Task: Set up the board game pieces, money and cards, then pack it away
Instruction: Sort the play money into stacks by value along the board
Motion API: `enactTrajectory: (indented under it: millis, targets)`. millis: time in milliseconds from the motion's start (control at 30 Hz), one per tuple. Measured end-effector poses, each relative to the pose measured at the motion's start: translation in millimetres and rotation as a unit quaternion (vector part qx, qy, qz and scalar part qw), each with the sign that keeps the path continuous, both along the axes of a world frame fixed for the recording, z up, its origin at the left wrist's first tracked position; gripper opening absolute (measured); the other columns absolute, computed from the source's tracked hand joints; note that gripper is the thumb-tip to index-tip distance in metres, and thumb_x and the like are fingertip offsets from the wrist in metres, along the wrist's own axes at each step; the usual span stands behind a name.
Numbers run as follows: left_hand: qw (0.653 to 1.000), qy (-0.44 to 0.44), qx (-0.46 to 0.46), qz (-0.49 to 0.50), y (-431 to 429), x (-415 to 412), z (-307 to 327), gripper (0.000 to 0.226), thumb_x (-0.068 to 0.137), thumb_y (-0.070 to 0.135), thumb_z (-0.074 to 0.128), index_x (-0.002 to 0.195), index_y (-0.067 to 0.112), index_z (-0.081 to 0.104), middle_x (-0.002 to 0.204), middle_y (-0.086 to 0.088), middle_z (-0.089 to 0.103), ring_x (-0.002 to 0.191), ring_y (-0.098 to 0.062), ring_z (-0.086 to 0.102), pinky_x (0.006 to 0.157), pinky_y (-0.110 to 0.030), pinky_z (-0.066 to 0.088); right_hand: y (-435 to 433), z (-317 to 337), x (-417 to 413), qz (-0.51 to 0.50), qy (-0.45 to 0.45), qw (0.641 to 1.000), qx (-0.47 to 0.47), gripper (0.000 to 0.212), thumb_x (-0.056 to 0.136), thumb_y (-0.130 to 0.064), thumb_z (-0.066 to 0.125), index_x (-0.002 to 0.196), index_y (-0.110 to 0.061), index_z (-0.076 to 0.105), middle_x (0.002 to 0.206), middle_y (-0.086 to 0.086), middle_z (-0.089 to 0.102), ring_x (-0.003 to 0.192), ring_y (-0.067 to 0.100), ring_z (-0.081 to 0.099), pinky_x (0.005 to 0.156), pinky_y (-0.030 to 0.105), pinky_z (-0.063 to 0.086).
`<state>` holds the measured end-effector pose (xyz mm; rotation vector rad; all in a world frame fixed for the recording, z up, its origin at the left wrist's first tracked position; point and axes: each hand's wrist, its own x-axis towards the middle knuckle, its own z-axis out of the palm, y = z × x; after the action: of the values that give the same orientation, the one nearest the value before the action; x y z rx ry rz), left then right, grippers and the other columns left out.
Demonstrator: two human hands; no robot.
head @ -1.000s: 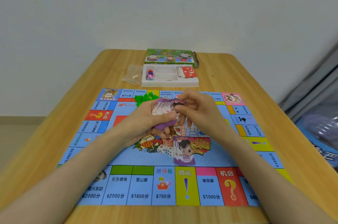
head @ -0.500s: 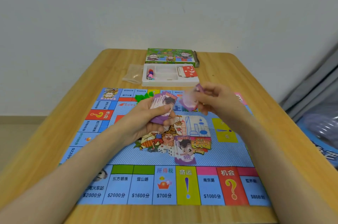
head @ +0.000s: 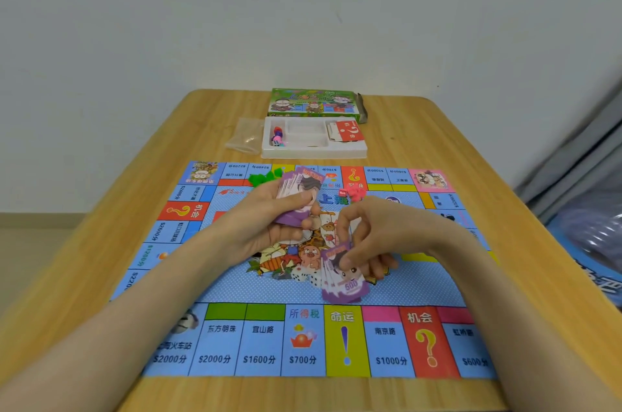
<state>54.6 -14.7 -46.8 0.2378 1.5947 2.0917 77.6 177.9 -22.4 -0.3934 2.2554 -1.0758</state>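
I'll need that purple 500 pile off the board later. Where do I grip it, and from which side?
I'd pinch the near short end of the purple 500 pile, coming from the near edge of the board. The notes lie flat and slightly fanned, and that end is bare; the right hand covers the far end.

Wooden table (head: 437, 142), white wall (head: 202, 24)

The purple note (head: 350, 287) reads 500; the board (head: 235, 290) squares read $2000分, $1600分, $700分, $1000分.
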Motion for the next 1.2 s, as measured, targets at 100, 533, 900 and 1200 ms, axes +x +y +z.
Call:
enactTrajectory:
  millis: [100,533,900,1200]
  targets:
    - [1.000,-0.005,0.008,-0.010,-1.1,-1.4,-2.2,0.032,0.080,0.019,0.058,0.110,0.009,0.051,0.066,-0.002,0.060,0.056,-0.013,0.057,0.048,-0.019,0.051,-1.8,-0.9,2.1,-0.009,-0.001,1.000,0.026,0.030,0.079,-0.009,0.074,0.085,-0.010,0.045,0.053,0.004,0.064,0.037,0.012,0.054,0.035,0.019,0.037]
    - [0.995,0.032,-0.003,-0.099,3.2,4.8,-4.7,0.037,0.085,0.023,0.052,0.120,0.014,0.048,0.068,-0.002,0.053,0.059,-0.015,0.055,0.047,-0.024,0.051,-18.1,-14.9,-7.3,-0.188,0.265,0.925,-0.199,0.017,0.083,-0.009,0.069,0.089,-0.020,0.058,0.083,-0.003,0.056,0.053,0.007,0.051,0.045,0.021,0.043]
    - [0.993,0.039,-0.015,-0.107,2.4,4.2,-5.3,0.038,0.083,0.020,0.053,0.120,0.014,0.048,0.068,-0.002,0.054,0.058,-0.015,0.055,0.049,-0.026,0.052,-15.1,-17.3,-11.5,-0.221,0.300,0.886,-0.276,0.015,0.090,0.005,0.055,0.083,-0.009,0.056,0.068,0.010,0.064,0.053,0.010,0.064,0.045,0.022,0.048]
    - [0.993,0.043,-0.033,-0.101,2.2,5.1,-2.8,0.037,0.081,0.023,0.055,0.116,0.011,0.049,0.070,-0.005,0.060,0.054,-0.015,0.056,0.043,-0.024,0.049,-12.8,-13.9,-8.4,-0.210,0.321,0.894,-0.231,0.019,0.093,0.000,0.053,0.083,-0.016,0.054,0.065,0.010,0.066,0.051,0.009,0.062,0.043,0.023,0.042]
